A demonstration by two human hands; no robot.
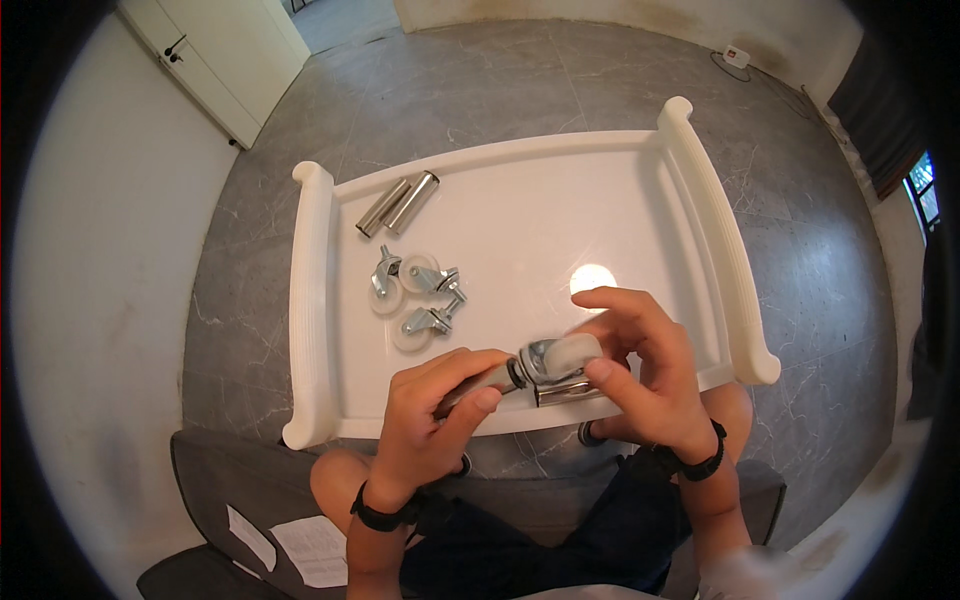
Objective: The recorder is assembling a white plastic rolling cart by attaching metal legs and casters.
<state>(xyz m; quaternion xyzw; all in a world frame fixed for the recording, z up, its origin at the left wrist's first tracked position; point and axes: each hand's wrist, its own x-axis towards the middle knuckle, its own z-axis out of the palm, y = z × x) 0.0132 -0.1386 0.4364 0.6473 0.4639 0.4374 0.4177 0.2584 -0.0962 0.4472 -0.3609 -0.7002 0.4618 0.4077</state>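
My left hand [432, 412] is wrapped round a short shiny metal tube [488, 384] with a black end. At that end sits a swivel caster [533, 362] with a white wheel [573, 354]. My right hand [648, 370] grips the caster by its wheel, thumb pressed on the near side and index finger stretched out above. How far the caster's stem goes into the tube is hidden. Just below the caster, another metal tube [563, 392] lies near the tray's front edge, partly covered by my right hand.
The white tray [520, 200] has raised, scrolled side rails. Two metal tubes [410, 203] lie at its back left, with three loose casters [425, 322] nearer me. Paper sheets [312, 550] rest on the dark seat [250, 480] at left. A white door [215, 65] stands far left.
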